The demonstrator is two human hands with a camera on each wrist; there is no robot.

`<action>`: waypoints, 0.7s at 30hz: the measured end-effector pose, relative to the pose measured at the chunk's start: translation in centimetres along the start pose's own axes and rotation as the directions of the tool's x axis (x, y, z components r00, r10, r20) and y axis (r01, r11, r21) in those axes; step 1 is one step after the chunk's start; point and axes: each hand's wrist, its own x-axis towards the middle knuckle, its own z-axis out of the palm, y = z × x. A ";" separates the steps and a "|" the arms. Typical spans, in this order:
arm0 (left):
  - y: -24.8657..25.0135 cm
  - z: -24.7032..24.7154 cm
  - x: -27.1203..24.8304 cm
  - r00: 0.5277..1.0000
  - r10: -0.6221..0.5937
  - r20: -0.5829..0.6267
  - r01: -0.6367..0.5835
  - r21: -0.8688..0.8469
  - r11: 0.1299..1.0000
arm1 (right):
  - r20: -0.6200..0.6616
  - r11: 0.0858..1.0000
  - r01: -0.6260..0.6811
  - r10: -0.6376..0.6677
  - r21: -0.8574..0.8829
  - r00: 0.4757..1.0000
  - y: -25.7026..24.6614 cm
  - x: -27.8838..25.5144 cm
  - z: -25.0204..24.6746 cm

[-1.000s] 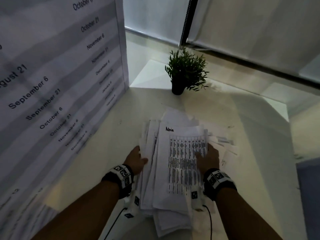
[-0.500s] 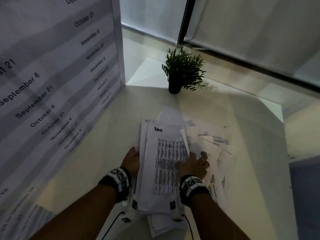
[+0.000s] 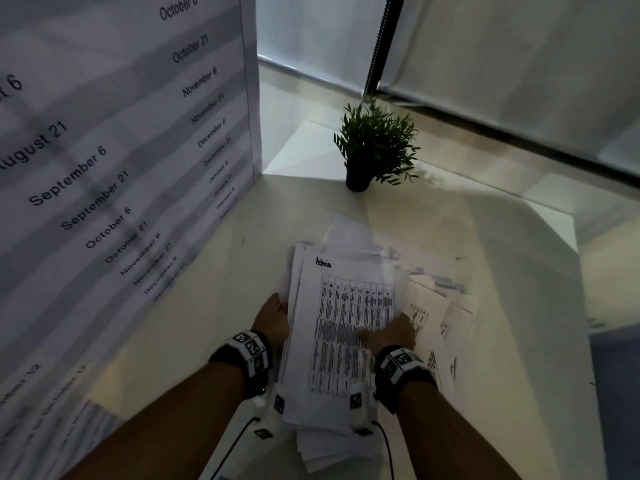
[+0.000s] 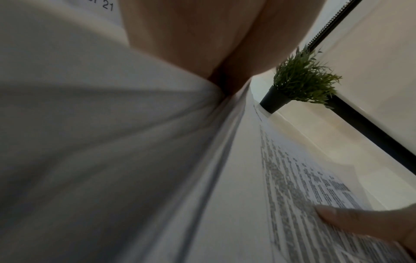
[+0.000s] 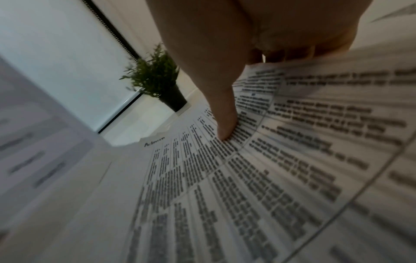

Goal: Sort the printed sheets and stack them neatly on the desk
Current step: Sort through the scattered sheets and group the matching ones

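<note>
A stack of printed sheets (image 3: 343, 327) with a table page headed "Admin" on top lies on the white desk (image 3: 214, 271), its near end past the desk's front edge. My left hand (image 3: 273, 318) holds the stack's left edge, fingers hidden behind the paper. My right hand (image 3: 394, 332) pinches the right side: in the right wrist view the thumb (image 5: 225, 113) presses on the top page (image 5: 225, 178) while the fingers curl below its edge. In the left wrist view the palm (image 4: 191, 35) lies against the sheets (image 4: 281, 178). More loose sheets (image 3: 446, 313) lie fanned out to the right.
A small potted plant (image 3: 374, 147) stands at the back of the desk. A tall panel printed with dates (image 3: 121, 133) walls off the left side. The desk's right edge (image 3: 575, 237) drops to a blue surface (image 3: 620, 393). Window blinds hang behind.
Both hands drew the Admin stack to the left, uncovering the loose sheets on the right. My right hand shifted left with it, its thumb now on the top page.
</note>
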 end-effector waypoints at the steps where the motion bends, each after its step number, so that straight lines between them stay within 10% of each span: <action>1: 0.1 -0.1 -0.1 1.000 -0.016 0.009 0.016 -0.013 1.000 | 0.013 1.000 -0.006 0.005 0.027 1.000 0.1 0.0 -0.3; 13: 0.4 -0.4 -0.5 0.997 -0.078 0.019 0.079 -0.022 0.997 | 0.058 0.930 0.345 -0.340 -0.127 0.938 0.8 2.9 -7.4; 21: 1.2 0.3 -1.3 0.990 -0.141 0.022 0.143 -0.123 0.982 | 0.114 0.959 0.282 -0.277 -0.026 0.954 1.9 2.4 -5.7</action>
